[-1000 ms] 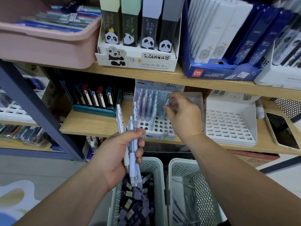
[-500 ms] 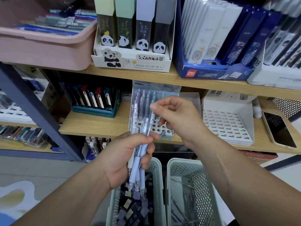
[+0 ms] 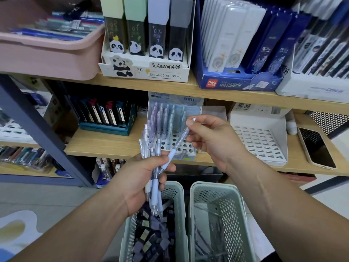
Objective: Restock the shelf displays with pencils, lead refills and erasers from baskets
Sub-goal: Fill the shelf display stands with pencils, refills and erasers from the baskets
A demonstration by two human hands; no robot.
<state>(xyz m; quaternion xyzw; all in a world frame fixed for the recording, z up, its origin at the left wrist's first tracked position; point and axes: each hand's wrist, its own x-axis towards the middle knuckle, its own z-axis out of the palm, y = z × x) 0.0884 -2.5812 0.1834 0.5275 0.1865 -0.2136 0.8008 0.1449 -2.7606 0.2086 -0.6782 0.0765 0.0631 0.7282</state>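
A: Left grip (image 3: 139,178)?
B: Wrapped round a bundle of mechanical pencils (image 3: 151,146), lilac and clear, tips down, tops fanned toward 12. It hangs over the left mint basket (image 3: 178,201).
A: Right grip (image 3: 213,140)?
B: Thumb and fingers pinch a single mechanical pencil (image 3: 179,143) near its cap. Pencil slants from 1 down to 7, soft sleeve end at the left thumb. Clear of the bundle or not, cannot tell.
A: Display?
B: Pencil display stand (image 3: 188,100) on the lower wooden shelf (image 3: 105,146), at 12 from both grips. Pencils upright in its back rows, open holes in front.
A: Baskets?
B: Two, side by side at 6. Left one holds dark purple erasers (image 3: 151,241). Right mint basket (image 3: 238,210) holds thin dark items, too blurred to name.
A: Rest?
B: White slotted tray (image 3: 260,142) at 3 of the stand, phone (image 3: 317,148) face up further toward 3. Upper shelf (image 3: 207,91) carries a panda lead refill box (image 3: 145,71), a pink tub (image 3: 47,53) at 9 of it and a blue Deli box (image 3: 236,82) at 3.
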